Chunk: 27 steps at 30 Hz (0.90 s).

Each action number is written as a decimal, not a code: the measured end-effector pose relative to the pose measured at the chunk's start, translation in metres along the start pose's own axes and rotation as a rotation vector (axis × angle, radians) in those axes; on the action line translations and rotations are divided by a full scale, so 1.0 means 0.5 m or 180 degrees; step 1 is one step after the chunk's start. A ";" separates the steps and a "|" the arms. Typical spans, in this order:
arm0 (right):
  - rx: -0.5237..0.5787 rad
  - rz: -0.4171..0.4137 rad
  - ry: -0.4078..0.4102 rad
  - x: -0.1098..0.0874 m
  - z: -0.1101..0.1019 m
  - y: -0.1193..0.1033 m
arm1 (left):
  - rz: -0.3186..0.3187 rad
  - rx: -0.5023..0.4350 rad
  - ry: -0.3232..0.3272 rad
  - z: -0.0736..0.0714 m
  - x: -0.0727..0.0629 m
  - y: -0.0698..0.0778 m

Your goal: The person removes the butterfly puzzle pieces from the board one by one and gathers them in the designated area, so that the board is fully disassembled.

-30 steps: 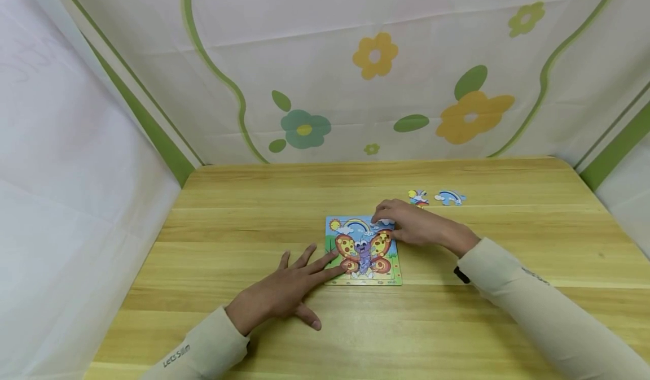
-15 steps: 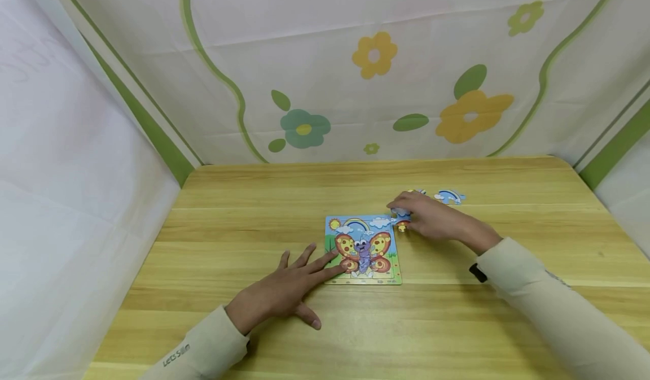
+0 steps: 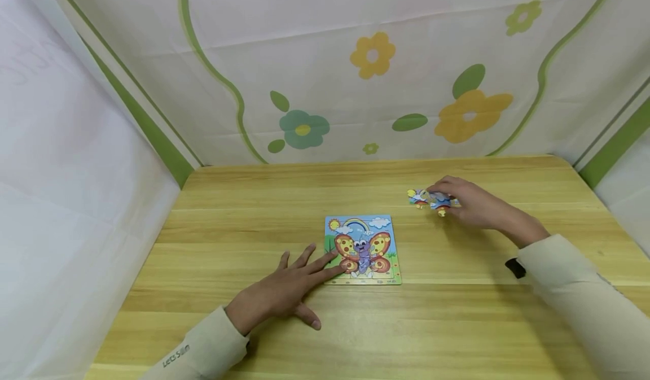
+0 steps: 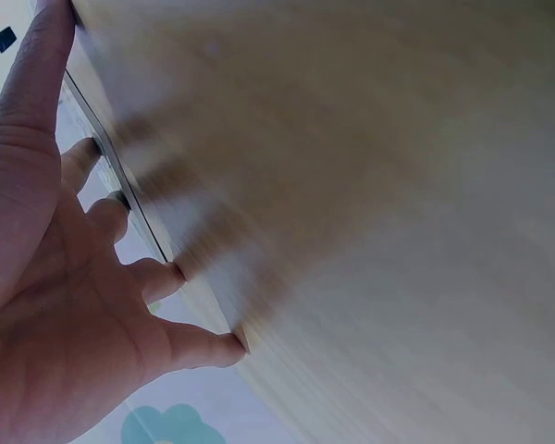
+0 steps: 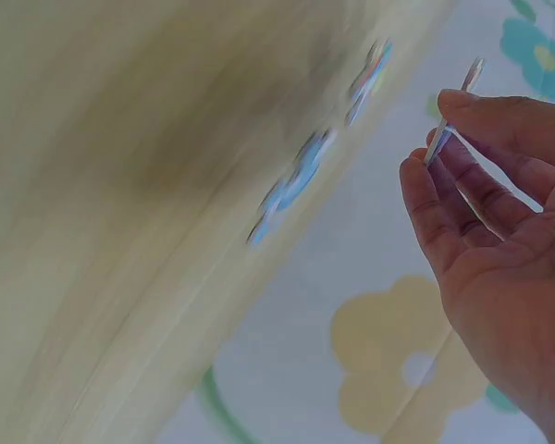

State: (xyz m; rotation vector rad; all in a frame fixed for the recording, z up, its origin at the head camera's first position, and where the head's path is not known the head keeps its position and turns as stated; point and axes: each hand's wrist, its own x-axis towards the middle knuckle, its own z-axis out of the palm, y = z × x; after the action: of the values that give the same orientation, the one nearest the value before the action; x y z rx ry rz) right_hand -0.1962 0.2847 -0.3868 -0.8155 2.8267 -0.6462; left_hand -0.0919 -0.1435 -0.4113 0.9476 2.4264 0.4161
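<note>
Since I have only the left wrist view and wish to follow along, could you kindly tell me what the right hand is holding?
Observer: The right hand pinches a puzzle piece.
Operator: Thank you; what picture is on the board by the left hand?
Observer: The puzzle board under two fingers of the left hand shows a smiling butterfly.
Operator: And might there be other pieces about?
Observer: Yes, the right wrist view shows two loose pieces lying apart on the table.
</note>
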 end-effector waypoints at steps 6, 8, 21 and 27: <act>-0.0121 0.0159 0.0011 -0.026 -0.025 0.059 | -0.0014 -0.0008 -0.0005 0.000 0.000 -0.002; -0.0109 0.0207 0.0025 -0.034 -0.030 0.078 | -0.0017 -0.0008 -0.0007 0.000 0.000 -0.002; -0.0072 0.0465 0.0017 -0.061 -0.044 0.164 | -0.0047 0.0015 -0.0032 -0.001 -0.002 0.001; -0.0057 0.0547 -0.0005 -0.062 -0.042 0.185 | -0.0041 0.0037 -0.0041 -0.001 -0.001 0.000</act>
State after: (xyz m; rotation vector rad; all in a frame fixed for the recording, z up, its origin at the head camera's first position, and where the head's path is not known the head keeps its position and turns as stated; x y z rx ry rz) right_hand -0.2191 0.3792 -0.4082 -0.5664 2.8635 -0.5952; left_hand -0.0917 -0.1438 -0.4107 0.9361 2.4245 0.3907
